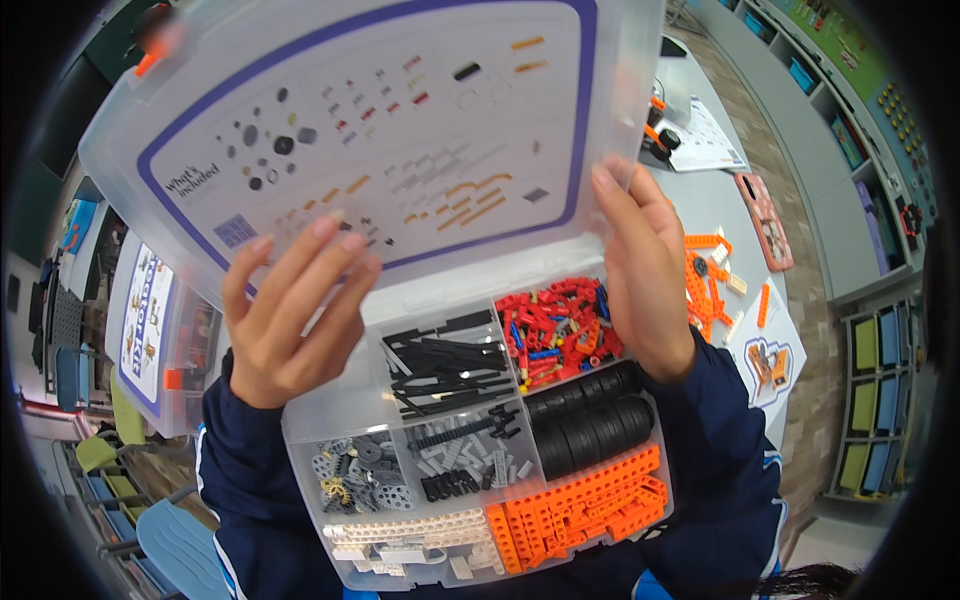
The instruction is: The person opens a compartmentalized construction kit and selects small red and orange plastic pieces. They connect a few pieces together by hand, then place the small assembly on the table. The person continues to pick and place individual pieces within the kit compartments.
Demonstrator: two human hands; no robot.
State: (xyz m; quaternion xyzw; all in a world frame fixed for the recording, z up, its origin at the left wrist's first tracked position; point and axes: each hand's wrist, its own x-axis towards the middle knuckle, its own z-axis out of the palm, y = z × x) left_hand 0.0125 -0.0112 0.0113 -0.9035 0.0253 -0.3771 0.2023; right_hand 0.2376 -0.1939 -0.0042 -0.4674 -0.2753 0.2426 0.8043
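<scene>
A clear plastic parts box (345, 395) stands in front of me with its lid (630, 70) raised. Inside the lid is a white parts sheet (390, 60) with a purple border. My right hand (650, 270) grips the lid's lower right edge, thumb on the near side. With fingers spread, my left hand (290, 340) is at the sheet's lower part; whether its fingertips touch cannot be told. The compartments hold black strips (450, 365), red connectors (560, 330), black tyres (590, 430), grey gears (360, 475), grey and black pieces (470, 460), white beams (420, 530) and orange beams (580, 510).
On the white table at right lie orange building pieces (705, 285), a pink patterned phone (764, 222) and printed sheets (705, 140). Another clear box (190, 365) with an orange latch stands at left. Beyond are a blue chair (180, 545) and wall shelves (850, 140).
</scene>
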